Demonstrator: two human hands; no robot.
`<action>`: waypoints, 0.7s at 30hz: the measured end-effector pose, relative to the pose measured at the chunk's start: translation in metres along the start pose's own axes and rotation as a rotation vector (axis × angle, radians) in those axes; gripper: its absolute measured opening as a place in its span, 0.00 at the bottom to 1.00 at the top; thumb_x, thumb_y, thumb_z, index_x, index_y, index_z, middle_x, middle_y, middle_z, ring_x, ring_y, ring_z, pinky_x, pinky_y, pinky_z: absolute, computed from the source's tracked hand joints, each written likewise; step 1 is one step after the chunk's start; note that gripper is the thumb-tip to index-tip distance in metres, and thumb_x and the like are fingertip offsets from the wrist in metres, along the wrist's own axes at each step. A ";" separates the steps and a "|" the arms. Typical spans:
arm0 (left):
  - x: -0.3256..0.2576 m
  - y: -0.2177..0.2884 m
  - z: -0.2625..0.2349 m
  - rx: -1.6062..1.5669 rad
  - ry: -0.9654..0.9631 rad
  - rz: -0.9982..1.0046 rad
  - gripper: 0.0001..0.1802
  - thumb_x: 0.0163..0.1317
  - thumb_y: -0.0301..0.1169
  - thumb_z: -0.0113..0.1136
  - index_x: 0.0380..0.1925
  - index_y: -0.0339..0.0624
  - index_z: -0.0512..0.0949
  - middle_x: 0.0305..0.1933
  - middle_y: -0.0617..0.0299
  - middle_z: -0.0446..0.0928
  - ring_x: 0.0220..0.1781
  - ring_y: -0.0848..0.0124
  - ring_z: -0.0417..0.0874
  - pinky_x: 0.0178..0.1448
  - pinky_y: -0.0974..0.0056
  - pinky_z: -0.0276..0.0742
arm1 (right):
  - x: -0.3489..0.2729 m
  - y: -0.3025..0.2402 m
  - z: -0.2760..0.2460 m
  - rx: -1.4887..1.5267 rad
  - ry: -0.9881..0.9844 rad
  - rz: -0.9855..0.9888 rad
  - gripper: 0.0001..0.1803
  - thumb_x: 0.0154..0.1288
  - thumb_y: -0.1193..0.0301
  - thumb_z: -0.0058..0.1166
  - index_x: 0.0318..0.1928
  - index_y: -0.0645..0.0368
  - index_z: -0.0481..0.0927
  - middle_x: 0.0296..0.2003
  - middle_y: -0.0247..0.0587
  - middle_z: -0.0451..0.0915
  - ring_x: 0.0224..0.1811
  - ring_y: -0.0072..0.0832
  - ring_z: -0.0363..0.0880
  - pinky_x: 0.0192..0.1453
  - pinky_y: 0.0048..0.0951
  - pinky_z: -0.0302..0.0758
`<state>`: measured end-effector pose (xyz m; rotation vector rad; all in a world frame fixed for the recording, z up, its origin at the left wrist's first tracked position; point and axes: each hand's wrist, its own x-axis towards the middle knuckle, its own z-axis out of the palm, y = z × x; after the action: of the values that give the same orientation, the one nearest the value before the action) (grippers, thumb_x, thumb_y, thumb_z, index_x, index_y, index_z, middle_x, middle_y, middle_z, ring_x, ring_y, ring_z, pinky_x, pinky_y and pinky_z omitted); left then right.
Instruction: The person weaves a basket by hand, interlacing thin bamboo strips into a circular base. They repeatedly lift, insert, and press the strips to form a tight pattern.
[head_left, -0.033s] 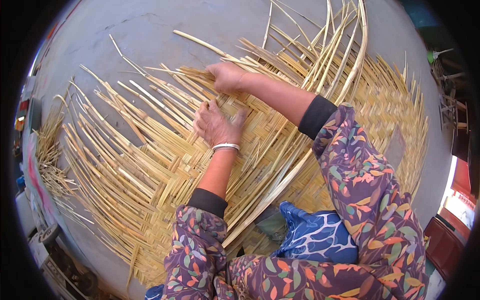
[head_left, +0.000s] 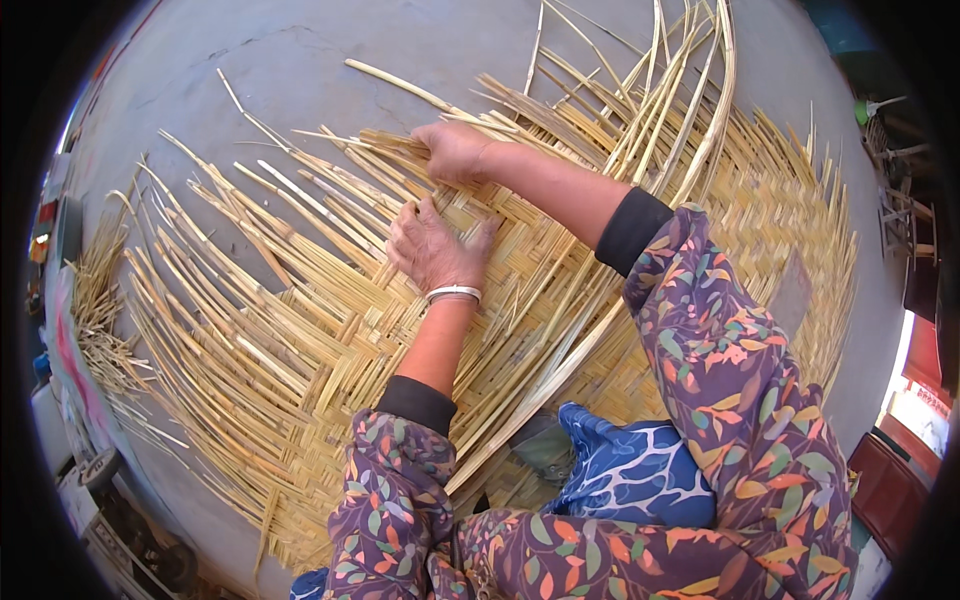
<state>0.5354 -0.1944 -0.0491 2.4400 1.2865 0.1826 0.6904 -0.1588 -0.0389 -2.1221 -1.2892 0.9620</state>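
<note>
A partly woven mat of pale split-reed strips (head_left: 340, 385) lies under both my hands, with long unwoven ends fanning out to its left and far side. My right hand (head_left: 458, 153) is closed on a small bundle of reed strips (head_left: 385, 143) at the far edge of the weave. Just nearer, my left hand (head_left: 435, 252), with a white bangle at the wrist, rests on the weave. Its fingers are bent over reed strips, the thumb is spread to the right, and the fingertips are partly hidden. Long loose strips (head_left: 560, 365) run diagonally across the mat, right of my left hand.
Grey concrete floor (head_left: 270, 60) surrounds the mat. A heap of loose reeds (head_left: 95, 310) lies at the far left beside a plastic sheet (head_left: 75, 365). A wheeled object (head_left: 100, 470) stands at the lower left. Dark red furniture (head_left: 890, 490) is at the right edge.
</note>
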 end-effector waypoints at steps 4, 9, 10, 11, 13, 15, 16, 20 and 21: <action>-0.002 0.003 0.010 0.039 0.029 0.007 0.52 0.41 0.58 0.67 0.61 0.42 0.57 0.65 0.52 0.53 0.70 0.55 0.47 0.72 0.45 0.35 | -0.001 0.003 -0.007 0.042 0.008 0.000 0.19 0.46 0.77 0.53 0.43 0.58 0.79 0.38 0.49 0.81 0.44 0.40 0.79 0.49 0.33 0.73; -0.001 0.001 0.014 0.044 0.070 0.021 0.49 0.43 0.55 0.66 0.61 0.43 0.57 0.65 0.51 0.53 0.71 0.54 0.46 0.71 0.43 0.35 | -0.014 -0.001 -0.011 0.141 0.056 -0.050 0.17 0.48 0.76 0.54 0.42 0.60 0.78 0.36 0.47 0.81 0.39 0.35 0.79 0.46 0.31 0.73; 0.000 0.003 0.012 0.032 0.060 0.010 0.47 0.44 0.53 0.66 0.61 0.43 0.58 0.65 0.51 0.54 0.71 0.54 0.47 0.71 0.44 0.36 | -0.018 -0.002 -0.012 0.149 0.059 -0.055 0.16 0.49 0.76 0.54 0.42 0.60 0.78 0.36 0.46 0.81 0.39 0.35 0.79 0.46 0.31 0.73; 0.001 0.005 0.010 0.020 0.051 -0.001 0.46 0.45 0.52 0.66 0.60 0.43 0.59 0.65 0.51 0.54 0.71 0.54 0.47 0.71 0.45 0.38 | -0.021 -0.003 -0.015 0.158 0.063 -0.061 0.16 0.49 0.76 0.54 0.42 0.60 0.78 0.36 0.46 0.81 0.39 0.34 0.79 0.46 0.31 0.73; 0.001 0.006 0.005 -0.011 0.037 -0.035 0.41 0.46 0.48 0.66 0.59 0.44 0.62 0.65 0.51 0.55 0.70 0.55 0.49 0.71 0.46 0.41 | -0.025 -0.006 -0.017 0.183 0.052 -0.064 0.18 0.49 0.76 0.54 0.44 0.59 0.78 0.37 0.47 0.81 0.40 0.35 0.79 0.47 0.31 0.73; 0.006 0.000 0.000 -0.058 0.040 -0.076 0.36 0.48 0.44 0.65 0.57 0.45 0.65 0.64 0.52 0.57 0.69 0.55 0.53 0.70 0.48 0.44 | -0.025 -0.010 -0.016 0.206 0.033 -0.065 0.21 0.47 0.77 0.54 0.47 0.56 0.79 0.39 0.48 0.81 0.43 0.36 0.79 0.47 0.31 0.74; 0.009 -0.006 -0.002 -0.058 0.055 -0.077 0.34 0.49 0.43 0.65 0.56 0.46 0.66 0.64 0.52 0.57 0.69 0.55 0.54 0.70 0.49 0.46 | -0.022 -0.012 -0.014 0.209 0.022 -0.054 0.22 0.47 0.77 0.54 0.47 0.56 0.78 0.39 0.47 0.81 0.44 0.36 0.79 0.48 0.31 0.73; 0.013 -0.017 -0.005 -0.079 0.092 0.042 0.32 0.51 0.43 0.64 0.57 0.50 0.67 0.64 0.54 0.59 0.67 0.53 0.57 0.68 0.48 0.50 | -0.009 0.005 -0.011 0.167 0.024 0.012 0.22 0.48 0.77 0.54 0.48 0.56 0.78 0.40 0.47 0.81 0.45 0.37 0.79 0.50 0.32 0.73; 0.006 -0.022 -0.002 -0.051 0.100 0.102 0.32 0.52 0.44 0.64 0.58 0.51 0.67 0.64 0.54 0.59 0.68 0.53 0.56 0.68 0.48 0.50 | -0.006 0.004 -0.009 0.153 0.023 0.023 0.22 0.48 0.77 0.54 0.48 0.56 0.78 0.41 0.47 0.81 0.45 0.38 0.79 0.51 0.33 0.73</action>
<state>0.5215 -0.1774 -0.0565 2.4816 1.1831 0.3646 0.6975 -0.1667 -0.0343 -2.0288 -1.1443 1.0101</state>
